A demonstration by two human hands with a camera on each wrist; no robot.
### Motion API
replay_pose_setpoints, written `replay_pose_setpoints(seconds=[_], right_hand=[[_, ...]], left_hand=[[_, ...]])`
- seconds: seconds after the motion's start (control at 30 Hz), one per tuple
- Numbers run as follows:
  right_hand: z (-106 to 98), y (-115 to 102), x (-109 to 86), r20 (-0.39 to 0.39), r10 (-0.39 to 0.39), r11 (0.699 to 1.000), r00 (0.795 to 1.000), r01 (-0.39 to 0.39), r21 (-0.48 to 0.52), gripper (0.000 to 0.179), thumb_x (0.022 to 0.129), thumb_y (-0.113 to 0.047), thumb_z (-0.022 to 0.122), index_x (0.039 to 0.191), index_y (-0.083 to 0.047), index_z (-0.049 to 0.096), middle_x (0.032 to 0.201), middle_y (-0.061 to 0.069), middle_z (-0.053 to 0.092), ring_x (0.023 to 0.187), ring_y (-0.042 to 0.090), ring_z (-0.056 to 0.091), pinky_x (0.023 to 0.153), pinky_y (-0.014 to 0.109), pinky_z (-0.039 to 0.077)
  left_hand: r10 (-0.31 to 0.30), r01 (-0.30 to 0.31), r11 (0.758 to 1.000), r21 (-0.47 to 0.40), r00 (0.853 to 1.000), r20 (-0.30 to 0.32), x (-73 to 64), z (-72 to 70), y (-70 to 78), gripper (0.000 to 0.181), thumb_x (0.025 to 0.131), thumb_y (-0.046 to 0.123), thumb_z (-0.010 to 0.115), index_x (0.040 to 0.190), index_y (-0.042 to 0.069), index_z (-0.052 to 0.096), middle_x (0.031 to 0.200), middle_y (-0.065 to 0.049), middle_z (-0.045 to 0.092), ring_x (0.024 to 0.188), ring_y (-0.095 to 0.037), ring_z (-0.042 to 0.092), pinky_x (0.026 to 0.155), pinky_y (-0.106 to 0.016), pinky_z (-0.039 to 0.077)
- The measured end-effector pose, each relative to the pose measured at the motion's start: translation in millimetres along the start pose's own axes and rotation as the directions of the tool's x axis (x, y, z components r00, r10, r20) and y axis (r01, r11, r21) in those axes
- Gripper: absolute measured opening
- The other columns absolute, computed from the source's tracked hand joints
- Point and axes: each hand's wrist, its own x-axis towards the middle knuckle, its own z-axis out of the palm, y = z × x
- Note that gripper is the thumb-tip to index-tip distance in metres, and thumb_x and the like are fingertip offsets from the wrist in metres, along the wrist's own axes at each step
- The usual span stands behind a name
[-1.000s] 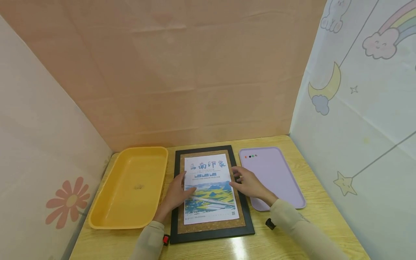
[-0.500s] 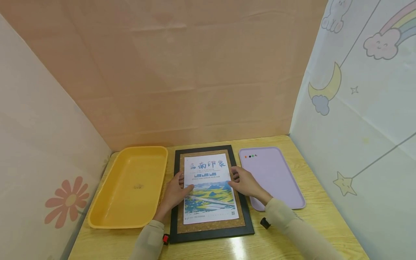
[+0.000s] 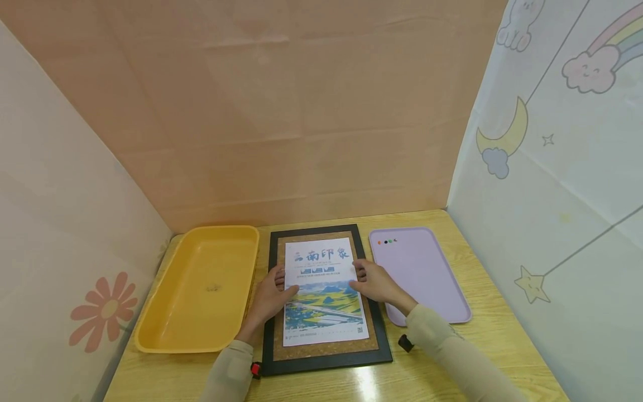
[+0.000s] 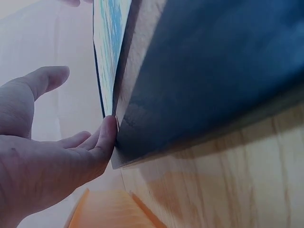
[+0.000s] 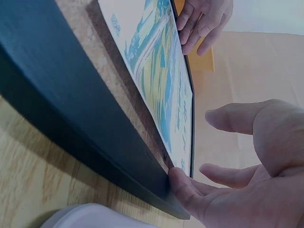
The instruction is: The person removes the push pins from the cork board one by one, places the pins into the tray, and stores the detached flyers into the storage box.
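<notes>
A printed poster sheet [image 3: 324, 301] with blue lettering and a green-yellow landscape lies on a cork board [image 3: 329, 350] in a black frame [image 3: 326, 365]. My left hand [image 3: 266, 298] is at the sheet's left edge; in the left wrist view its fingertips touch the edge area while the thumb [image 4: 54, 77] stands raised and apart. On the opposite side, my right hand [image 3: 379, 286] has its fingertips at the sheet's right edge. Its thumb [image 5: 232, 118] is likewise lifted clear of the paper in the right wrist view. Neither hand pinches the sheet.
Left of the frame stands a yellow tray [image 3: 198, 290] with a dark mark on its bottom. A lilac tray [image 3: 427, 279] lies to the right, with several small coloured pins [image 3: 387, 242] near its far left corner. Fabric walls surround the wooden table [image 3: 432, 379].
My right hand has shifted slightly left, towards the sheet's edge. The left hand has drawn a little left, its fingers now more bent. The sheet has barely moved; frame and trays look the same.
</notes>
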Motion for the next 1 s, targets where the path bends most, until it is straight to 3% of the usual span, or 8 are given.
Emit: replay_pose_setpoints(seconds=[0.33, 0.63, 1.0], right_hand=[[2, 1, 2.1, -0.024, 0.038, 0.997, 0.999, -0.037, 0.066, 0.066, 0.104, -0.022, 0.082, 0.16, 0.001, 0.057, 0.144, 0.024, 0.07, 0.129, 0.038, 0.072, 0.104, 0.053, 0.065], [5, 7, 5.4, -0.085, 0.047, 0.982, 0.995, -0.03, 0.187, 0.062, 0.104, -0.014, 0.08, 0.159, 0.003, 0.056, 0.152, 0.025, 0.066, 0.132, 0.039, 0.072, 0.103, 0.048, 0.067], [12, 11, 11.7, -0.13, 0.072, 0.974, 0.989, -0.042, 0.221, 0.056, 0.102, -0.01, 0.081, 0.153, 0.003, 0.061, 0.133, 0.019, 0.074, 0.116, 0.027, 0.075, 0.097, 0.041, 0.067]], left_hand=[[-0.007, 0.004, 0.998, -0.068, 0.999, -0.041, -0.1, 1.2, 1.8, 0.076, 0.102, 0.014, 0.082, 0.166, -0.005, 0.045, 0.156, -0.029, 0.063, 0.143, -0.047, 0.066, 0.12, -0.062, 0.057], [-0.002, -0.004, 0.998, -0.058, 0.994, -0.106, 1.8, 0.9, 4.9, 0.069, 0.1, 0.005, 0.081, 0.162, -0.004, 0.053, 0.15, -0.028, 0.068, 0.132, -0.045, 0.074, 0.109, -0.06, 0.064], [0.012, -0.012, 1.0, -0.002, 0.997, -0.082, 0.3, 0.8, 2.0, 0.054, 0.102, 0.008, 0.08, 0.151, -0.004, 0.064, 0.129, -0.024, 0.077, 0.116, -0.039, 0.08, 0.095, -0.051, 0.07]])
